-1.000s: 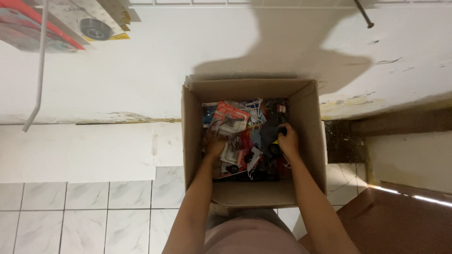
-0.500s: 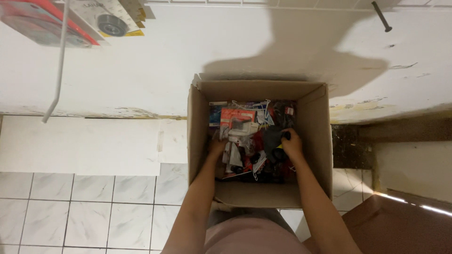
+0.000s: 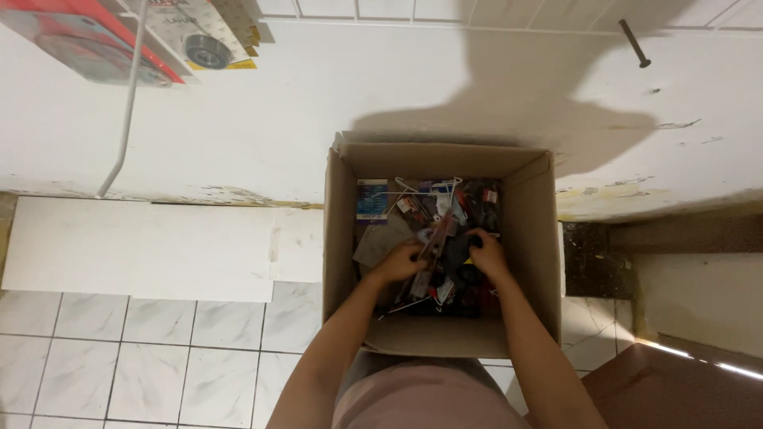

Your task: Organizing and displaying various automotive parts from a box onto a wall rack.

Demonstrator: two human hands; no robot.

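**Both hands deep in a box of odds and ends**

White marbled floor tiles [image 3: 119, 349] run along the near edge of the view, meeting a pale flat board [image 3: 143, 246] laid at the foot of a scuffed white wall [image 3: 278, 119]. Nearest the camera, two bare forearms reach forward into an open brown cardboard box [image 3: 540, 238] standing on the tiles against the wall. Inside, the left hand [image 3: 400, 262] curls its fingers around something in the jumble of small red, black and white packaged items [image 3: 445, 238]; exactly what it grips cannot be told. The right hand [image 3: 486, 253] rests bent-fingered on a dark item beside it, grip unclear. Farther up the wall, a thin white pipe [image 3: 127, 103] slants down, and a dark bolt [image 3: 634, 43] sticks out.
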